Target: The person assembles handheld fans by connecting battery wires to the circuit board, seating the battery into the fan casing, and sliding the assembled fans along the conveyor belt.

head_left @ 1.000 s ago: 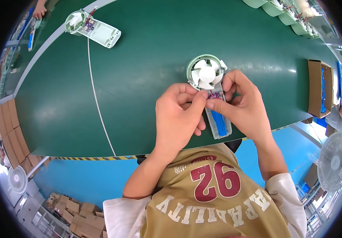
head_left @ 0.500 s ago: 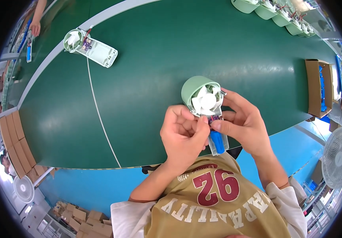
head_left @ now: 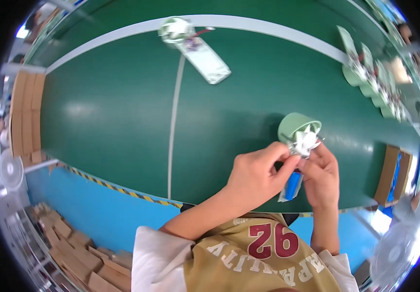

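Observation:
A half-assembled handheld fan [head_left: 299,121] is between my hands near the front edge of the green table. It has a round pale green housing, white blades [head_left: 305,140] and an open handle with a blue cylindrical battery [head_left: 293,185]. Below the blades, my left hand [head_left: 262,170] pinches at the joint of head and handle, thumb and forefinger closed. My right hand [head_left: 322,177] wraps the other side, its thumb pressed close to the left fingertips. The fingers mostly hide the circuit board, and I cannot make out any small part pinched there.
Another open fan [head_left: 205,61] lies at the table's far side, beside a pale line [head_left: 175,117]. Several fan units [head_left: 373,87] stand in a row at the far right. A cardboard box [head_left: 389,175] with blue items sits at the right edge, cardboard partitions [head_left: 28,114] at the left.
The view has swung, so the table's things appear further right. Both hands have shifted up the fan to just below its blades, and the circuit board is now mostly covered.

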{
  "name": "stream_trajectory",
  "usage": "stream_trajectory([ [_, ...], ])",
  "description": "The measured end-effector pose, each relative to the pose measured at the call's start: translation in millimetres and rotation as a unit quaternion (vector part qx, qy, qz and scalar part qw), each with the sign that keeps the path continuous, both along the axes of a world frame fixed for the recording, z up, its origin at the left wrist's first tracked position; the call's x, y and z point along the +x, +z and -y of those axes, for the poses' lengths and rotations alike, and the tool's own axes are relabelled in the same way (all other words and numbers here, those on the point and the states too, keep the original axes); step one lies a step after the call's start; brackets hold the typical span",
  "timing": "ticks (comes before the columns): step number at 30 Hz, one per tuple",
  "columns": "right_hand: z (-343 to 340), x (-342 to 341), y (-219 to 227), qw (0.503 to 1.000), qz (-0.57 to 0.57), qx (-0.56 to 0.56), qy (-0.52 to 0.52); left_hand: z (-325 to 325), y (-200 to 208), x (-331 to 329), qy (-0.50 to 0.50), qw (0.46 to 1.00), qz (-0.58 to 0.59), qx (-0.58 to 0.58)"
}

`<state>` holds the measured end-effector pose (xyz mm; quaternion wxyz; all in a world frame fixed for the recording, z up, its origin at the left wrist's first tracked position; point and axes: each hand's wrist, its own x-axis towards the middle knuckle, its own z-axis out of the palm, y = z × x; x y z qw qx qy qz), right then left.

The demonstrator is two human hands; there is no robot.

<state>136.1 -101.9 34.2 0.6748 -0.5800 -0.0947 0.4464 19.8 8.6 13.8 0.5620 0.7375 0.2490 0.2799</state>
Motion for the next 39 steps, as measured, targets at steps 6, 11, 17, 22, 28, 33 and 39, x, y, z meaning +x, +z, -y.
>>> stream_trajectory([
  [6,-100.8,102.2,2.9,0.993,0.057,0.023,0.104,-93.7,8.6,-40.5,0.149,0.965,0.021,0.216],
  [11,-208.3,259.9,-16.5,0.986,0.101,0.05,0.122,-202.8,-2.6,-51.1,0.203,0.941,0.012,0.271],
  [17,-326.7,376.4,-49.5,0.984,0.146,0.058,0.081,-278.8,-35.7,4.4,0.134,0.963,0.021,0.234],
  [22,-335.3,372.8,-50.8,0.871,0.448,-0.197,0.034,-262.5,-35.9,14.8,0.073,0.99,-0.031,0.114],
  [28,-272.7,268.8,-7.1,0.727,0.656,-0.17,-0.112,-199.4,-25.4,29.0,-0.074,0.983,-0.019,0.168],
  [33,-128.9,128.0,30.8,0.865,0.385,-0.204,0.248,-140.3,-36.1,50.7,-0.198,0.953,0.04,0.224],
  [39,-19.1,71.4,39.8,0.895,0.178,-0.271,0.307,-90.9,-34.6,69.6,-0.227,0.937,0.037,0.264],
])
